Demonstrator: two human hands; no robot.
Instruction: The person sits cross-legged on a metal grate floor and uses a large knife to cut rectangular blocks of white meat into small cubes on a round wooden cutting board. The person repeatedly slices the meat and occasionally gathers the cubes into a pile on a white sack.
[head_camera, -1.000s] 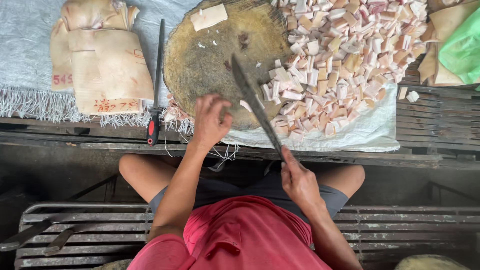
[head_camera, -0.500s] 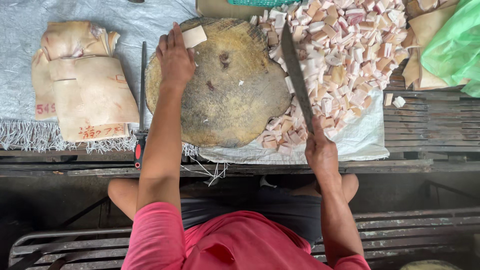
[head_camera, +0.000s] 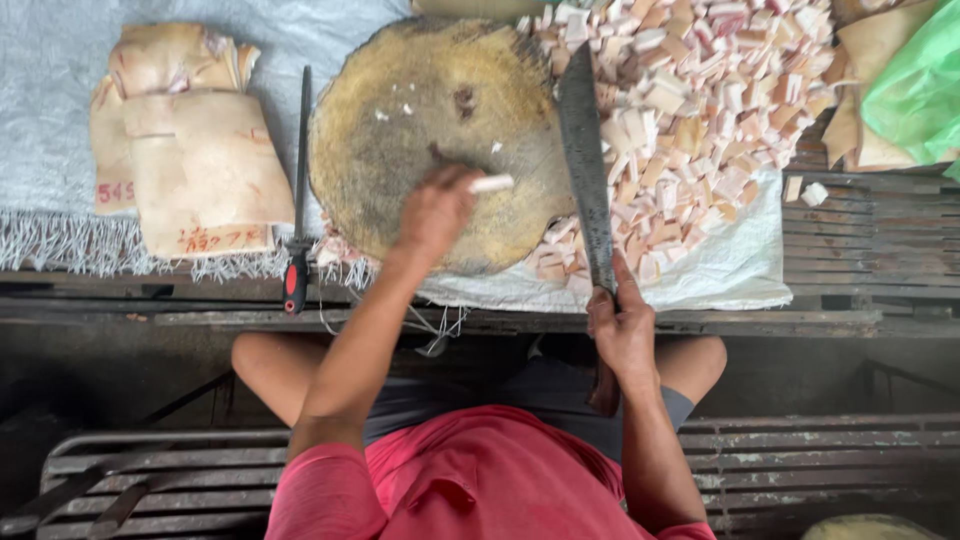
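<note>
Nearest to you, your red shirt (head_camera: 480, 490) fills the bottom of the view, with your bare knees spread to either side above a slatted metal bench (head_camera: 800, 470). Your right hand (head_camera: 622, 335) sits just past the near edge of the work surface, its fingers wrapped tight around the dark handle of a long cleaver (head_camera: 585, 165); the blade runs away from you, lying along the right edge of the round wooden chopping block (head_camera: 430, 130). Your left hand (head_camera: 435, 212) is over the near part of the block, fingers curled together and pinched on a pale strip of pork skin (head_camera: 490, 184) that sticks out to the right of your fingertips, just beside the blade but apart from it. Whether the strip rests on the wood or is lifted slightly, you cannot tell from here. The block stands on a white woven sack (head_camera: 720, 275) that hangs over the table's edge. To the right of the blade, a large heap of cut pink-and-white cubes (head_camera: 690, 100) spreads across the sack, reaching up to the far edge. Left of the block, a sharpening steel with a red-and-black handle (head_camera: 298, 190) lies pointing away from you. Further left, folded slabs of pale pork skin (head_camera: 190, 150) with red stamps are stacked on the grey sheet. At the far right corner is a green plastic bag (head_camera: 920, 90).
</note>
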